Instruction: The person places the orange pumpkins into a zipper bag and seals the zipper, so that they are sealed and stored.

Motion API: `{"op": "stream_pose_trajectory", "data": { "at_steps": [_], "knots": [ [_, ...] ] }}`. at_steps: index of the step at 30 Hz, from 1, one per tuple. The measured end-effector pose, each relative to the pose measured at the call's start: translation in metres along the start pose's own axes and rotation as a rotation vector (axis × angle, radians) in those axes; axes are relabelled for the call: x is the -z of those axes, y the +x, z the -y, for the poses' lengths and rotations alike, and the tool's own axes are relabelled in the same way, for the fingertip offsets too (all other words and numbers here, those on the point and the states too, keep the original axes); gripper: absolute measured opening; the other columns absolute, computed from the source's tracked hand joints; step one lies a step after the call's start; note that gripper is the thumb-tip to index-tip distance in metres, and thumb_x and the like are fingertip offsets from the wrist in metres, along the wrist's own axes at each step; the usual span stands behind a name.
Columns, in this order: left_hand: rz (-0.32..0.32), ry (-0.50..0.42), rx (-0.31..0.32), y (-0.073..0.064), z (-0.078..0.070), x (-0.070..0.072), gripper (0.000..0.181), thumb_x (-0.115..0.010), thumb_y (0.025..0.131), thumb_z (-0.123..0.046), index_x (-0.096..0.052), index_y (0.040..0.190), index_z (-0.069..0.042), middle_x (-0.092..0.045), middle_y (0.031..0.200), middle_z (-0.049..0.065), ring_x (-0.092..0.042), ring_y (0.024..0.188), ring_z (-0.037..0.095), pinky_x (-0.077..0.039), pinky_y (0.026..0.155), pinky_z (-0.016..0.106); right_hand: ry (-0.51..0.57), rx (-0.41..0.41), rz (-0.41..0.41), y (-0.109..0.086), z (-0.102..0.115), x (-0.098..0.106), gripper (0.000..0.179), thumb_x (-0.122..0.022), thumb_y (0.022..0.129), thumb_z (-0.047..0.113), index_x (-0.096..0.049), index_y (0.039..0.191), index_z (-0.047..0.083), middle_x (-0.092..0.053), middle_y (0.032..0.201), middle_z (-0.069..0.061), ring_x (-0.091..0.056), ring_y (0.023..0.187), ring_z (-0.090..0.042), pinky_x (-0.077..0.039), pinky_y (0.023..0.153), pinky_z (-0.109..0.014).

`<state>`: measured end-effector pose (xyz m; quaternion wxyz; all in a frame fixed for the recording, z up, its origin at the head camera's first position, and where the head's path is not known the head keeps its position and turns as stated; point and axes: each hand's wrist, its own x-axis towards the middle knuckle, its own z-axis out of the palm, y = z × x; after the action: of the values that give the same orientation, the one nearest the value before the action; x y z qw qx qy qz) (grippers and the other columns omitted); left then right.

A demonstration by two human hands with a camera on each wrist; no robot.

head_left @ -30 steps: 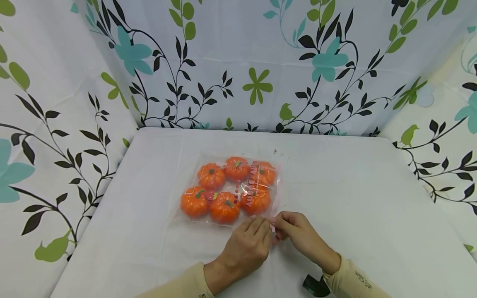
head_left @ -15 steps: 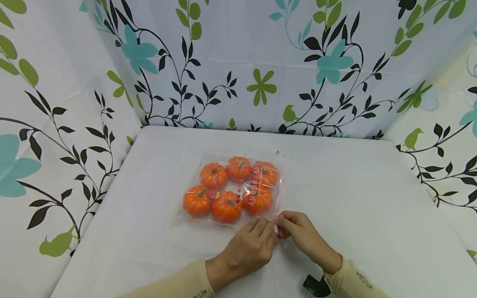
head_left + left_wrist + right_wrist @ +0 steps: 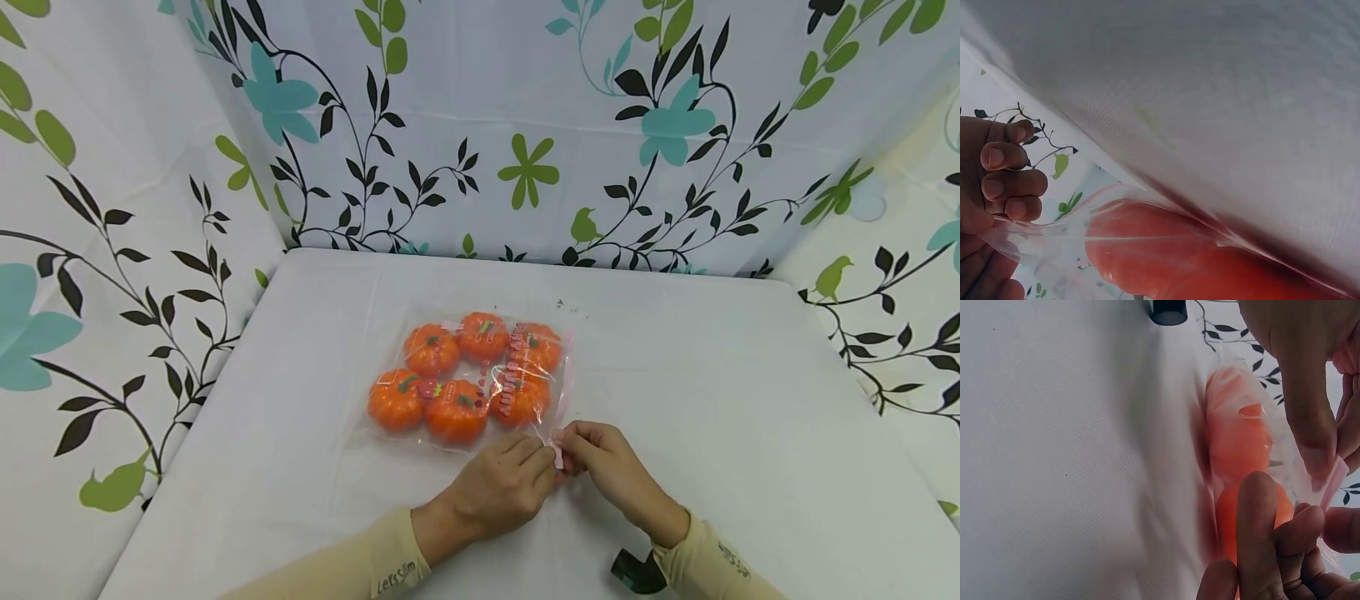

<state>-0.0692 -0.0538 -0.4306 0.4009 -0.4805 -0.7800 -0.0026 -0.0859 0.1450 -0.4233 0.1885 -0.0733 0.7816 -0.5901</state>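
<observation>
A clear plastic zip bag [image 3: 472, 450] lies flat near the middle of the table, with pink lettering and a pink edge. Several small orange toy pumpkins [image 3: 456, 412] with green stems show through it. My left hand [image 3: 498, 487] pinches the bag's near right corner with bent fingers. Just to its right, my right hand [image 3: 611, 471] pinches the same corner by the pink strip [image 3: 558, 455]. In the right wrist view, that pink strip [image 3: 1333, 482] runs between the fingertips of both hands. Whether the seal is parted cannot be made out.
The white table [image 3: 720, 400] extends around the bag. A black device [image 3: 637, 572] sits at the right sleeve. Small dark specks [image 3: 559, 303] mark the cloth behind the bag. Curtains with leaf prints [image 3: 465, 117] hang at the back and both sides.
The left fingers have bent more at the bag's corner, and more of the pink strip shows between the hands. The bag stays in nearly the same place; the head view has shifted slightly.
</observation>
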Motion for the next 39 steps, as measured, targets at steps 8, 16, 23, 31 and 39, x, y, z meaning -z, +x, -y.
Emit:
{"op": "stream_pose_trajectory", "data": {
  "at_steps": [8,16,23,31,39],
  "knots": [
    [0.016,-0.024,0.015,-0.002,-0.003,0.002,0.023,-0.056,0.099,-0.015,-0.076,0.089,-0.011,-0.072,0.093,-0.002,-0.068,0.088,0.012,-0.056,0.086,0.026,-0.022,-0.019,-0.031,0.007,-0.005,0.005,0.030,-0.052,0.103,0.016,-0.061,0.086,-0.007,-0.055,0.072,-0.005,-0.055,0.071,-0.015,-0.050,0.065,-0.028],
    [0.063,-0.091,0.058,-0.003,-0.007,0.003,0.028,-0.049,0.101,-0.013,-0.076,0.091,-0.011,-0.072,0.094,-0.002,-0.068,0.090,0.012,-0.056,0.089,0.026,-0.028,-0.047,-0.048,0.012,-0.005,0.007,0.029,-0.053,0.104,0.018,-0.062,0.085,-0.002,-0.056,0.072,-0.005,-0.055,0.072,-0.018,-0.051,0.065,-0.029],
    [0.085,-0.110,0.070,-0.002,-0.008,0.005,0.029,-0.046,0.099,-0.008,-0.073,0.089,-0.012,-0.071,0.094,-0.002,-0.069,0.087,0.011,-0.056,0.088,0.024,-0.041,-0.073,-0.064,0.018,-0.010,0.008,0.032,-0.054,0.104,0.022,-0.061,0.082,0.000,-0.056,0.070,-0.006,-0.054,0.070,-0.019,-0.050,0.064,-0.028],
    [0.101,-0.147,0.084,-0.002,-0.009,0.007,0.018,-0.057,0.096,-0.011,-0.073,0.087,-0.013,-0.072,0.092,-0.003,-0.069,0.085,0.009,-0.056,0.088,0.023,-0.019,-0.090,-0.073,0.026,-0.010,0.011,0.031,-0.056,0.103,0.022,-0.061,0.080,0.000,-0.055,0.070,-0.006,-0.053,0.068,-0.019,-0.048,0.061,-0.028],
    [0.087,-0.171,0.091,-0.003,-0.009,0.007,0.014,-0.060,0.094,-0.012,-0.071,0.084,-0.013,-0.070,0.088,-0.004,-0.068,0.082,0.009,-0.056,0.085,0.023,-0.005,-0.109,-0.069,0.032,-0.011,0.014,0.030,-0.054,0.104,0.022,-0.063,0.085,0.000,-0.056,0.071,-0.005,-0.056,0.068,-0.020,-0.053,0.062,-0.030]
  ]
}}
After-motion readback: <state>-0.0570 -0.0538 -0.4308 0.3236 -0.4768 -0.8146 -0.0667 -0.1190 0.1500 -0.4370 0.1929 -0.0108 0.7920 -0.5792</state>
